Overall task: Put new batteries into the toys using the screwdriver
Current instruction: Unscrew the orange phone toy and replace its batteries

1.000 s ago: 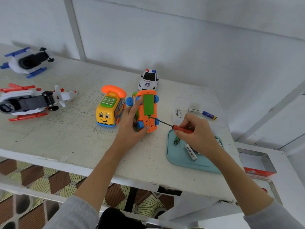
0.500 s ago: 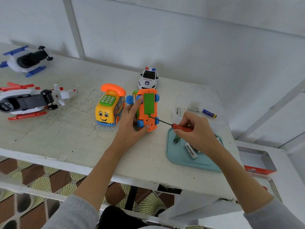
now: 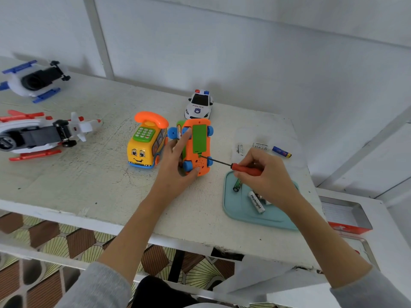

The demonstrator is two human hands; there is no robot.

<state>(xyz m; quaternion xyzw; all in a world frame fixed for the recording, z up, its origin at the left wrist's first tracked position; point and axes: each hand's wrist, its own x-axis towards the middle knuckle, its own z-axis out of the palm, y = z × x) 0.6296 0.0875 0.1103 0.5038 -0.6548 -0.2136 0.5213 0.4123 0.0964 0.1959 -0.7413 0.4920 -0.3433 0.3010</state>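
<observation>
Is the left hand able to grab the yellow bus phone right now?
Probably not yet. The yellow bus phone sits right beside it with nothing between, but the left hand is gripping the orange toy and must let go first.

A worn white table (image 3: 66,178) (paint chipped) against white walls (image 3: 244,52).

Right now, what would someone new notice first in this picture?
At the centre, the left hand steadies an orange toy turned on its side, while the right hand drives a red-handled screwdriver into its green battery cover. Just left stands a yellow phone bus; batteries lie in the teal tray beneath the right hand.
</observation>
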